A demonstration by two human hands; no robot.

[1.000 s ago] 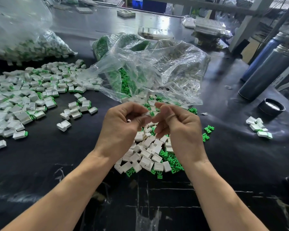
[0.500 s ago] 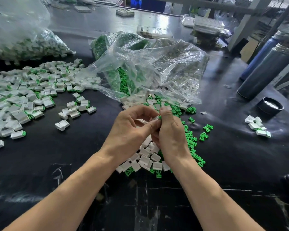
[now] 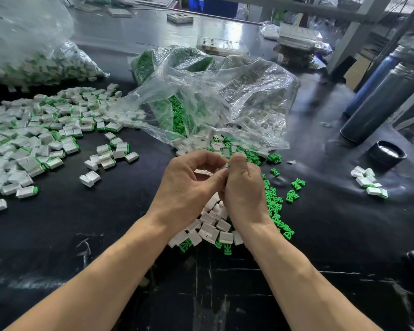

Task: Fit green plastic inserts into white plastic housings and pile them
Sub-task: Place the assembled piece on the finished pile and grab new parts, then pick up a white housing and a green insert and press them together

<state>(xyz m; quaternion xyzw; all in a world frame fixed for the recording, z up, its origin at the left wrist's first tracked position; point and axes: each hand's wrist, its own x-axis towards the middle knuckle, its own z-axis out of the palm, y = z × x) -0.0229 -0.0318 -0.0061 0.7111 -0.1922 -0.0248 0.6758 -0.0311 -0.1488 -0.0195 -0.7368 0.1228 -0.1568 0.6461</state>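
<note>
**Over the black table, two hands pinch one white housing**

Above the middle of the black table (image 3: 58, 235), the left hand (image 3: 187, 185) and the right hand (image 3: 243, 187) meet fingertip to fingertip, both closed on a single white housing (image 3: 207, 172) held between them. A speck of green shows at the right thumb where the hands touch; whether it is an insert going in cannot be told.

Directly beneath the hands lies a heap of loose white housings (image 3: 210, 229), with loose green inserts (image 3: 276, 211) scattered along its right edge. Behind it, an open clear plastic bag (image 3: 225, 96) spills more white and green parts onto the table. To the left spreads a wide pile of finished pieces (image 3: 34, 137), white with green ends. A small group of finished pieces (image 3: 368, 182) sits far right, near a black lid (image 3: 386, 154) and two dark bottles (image 3: 380, 103).
</note>
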